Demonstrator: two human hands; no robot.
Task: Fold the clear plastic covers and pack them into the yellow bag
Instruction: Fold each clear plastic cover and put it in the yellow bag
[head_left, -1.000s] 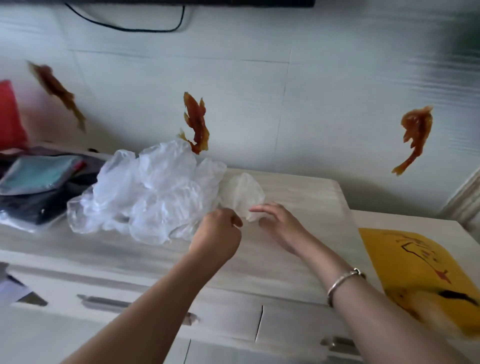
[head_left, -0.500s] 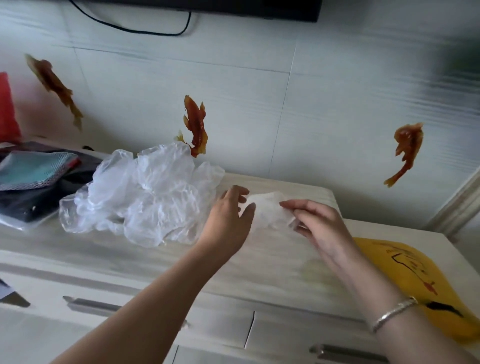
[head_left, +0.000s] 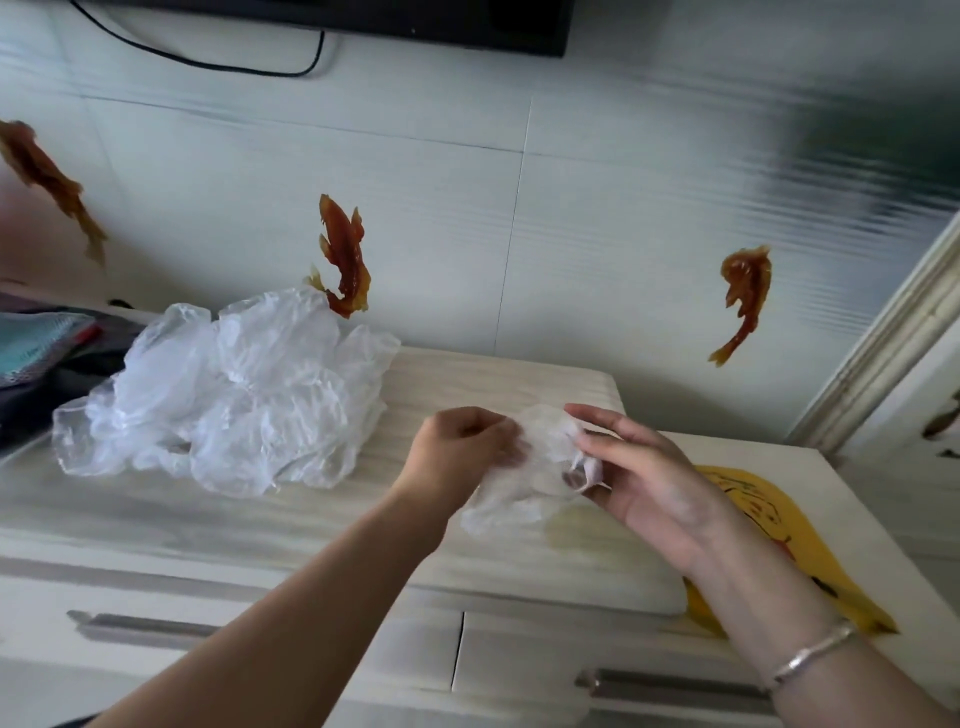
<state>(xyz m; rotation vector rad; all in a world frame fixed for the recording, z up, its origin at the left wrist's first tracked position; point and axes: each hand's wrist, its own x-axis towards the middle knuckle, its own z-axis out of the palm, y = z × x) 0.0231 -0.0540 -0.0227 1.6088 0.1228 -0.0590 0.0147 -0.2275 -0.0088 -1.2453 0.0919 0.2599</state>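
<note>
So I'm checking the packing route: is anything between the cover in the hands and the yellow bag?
Nothing visible: the clear cover is held between both hands, and only the right hand itself lies toward the yellow bag.

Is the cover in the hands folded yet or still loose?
Still loose: the clear cover hangs crumpled between the left hand and right hand, no neat fold visible.

I'm in a home room: pale wood-grain drawer cabinet as counter (head_left: 291, 525), fish decals (head_left: 345, 260) on tiled wall, dark TV-like screen (head_left: 363, 21) mounted above, cable dangling.
</note>
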